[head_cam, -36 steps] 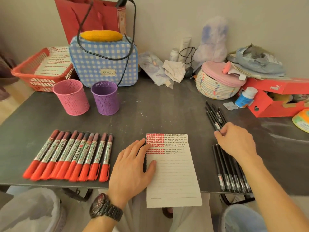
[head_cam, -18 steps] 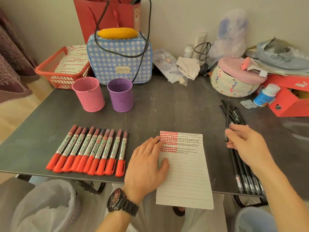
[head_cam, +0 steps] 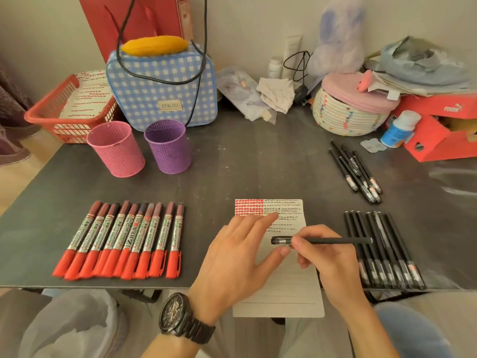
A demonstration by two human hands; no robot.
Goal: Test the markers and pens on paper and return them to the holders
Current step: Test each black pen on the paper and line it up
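A lined paper sheet with red and black test marks at its top lies at the table's front edge. My left hand rests flat on it, fingers spread. My right hand pinches a black pen held level over the sheet, its capped end pointing left. Several red markers lie in a row at front left. A row of black pens lies at front right, and a looser bunch of black pens lies farther back. A pink holder and a purple holder stand at back left.
Behind the holders stand a blue checked case and a red basket with paper. A woven basket with pink lid, a red shoebox and a small bottle crowd the back right.
My right hand has lifted one black pen from the right-hand pens and carried it left over the paper. My left hand stays on the sheet.
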